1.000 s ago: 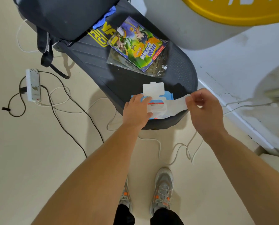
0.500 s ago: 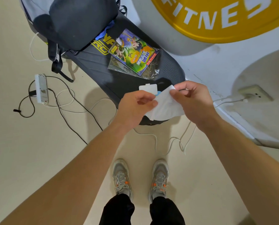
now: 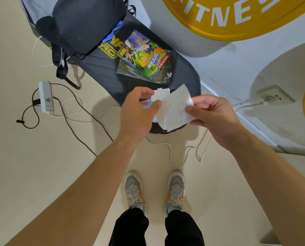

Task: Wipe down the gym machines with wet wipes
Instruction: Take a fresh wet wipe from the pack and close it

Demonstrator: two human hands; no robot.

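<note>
Cream flooring (image 3: 41, 174) is spreading under everything, and a person in grey trainers (image 3: 134, 190) is standing on it. Both bare arms are reaching toward twelve o'clock. At the end of them the left hand (image 3: 137, 112) and the right hand (image 3: 212, 114) are holding one white wipe (image 3: 174, 109) spread between them in the air. The left hand's curled fingers and thumb are pinching its nine o'clock edge; the right hand is nipping its three o'clock edge between thumb and forefinger, the other fingers loosely bent.

Just beyond and below the wipe, the blue pack of wipes (image 3: 148, 103) is lying with its white lid flipped up, on the near end of a black padded bench (image 3: 102, 70). White cables are trailing across the floor under that end. At nine o'clock of the hands a white power strip (image 3: 46, 97) is lying among black leads. Farther along the bench a bagged comic book (image 3: 144, 55) is resting, then a dark backpack (image 3: 84, 23) at eleven o'clock. At one o'clock a yellow sign (image 3: 237, 18) is filling the far wall, with a wall socket (image 3: 274, 95) at three o'clock.
</note>
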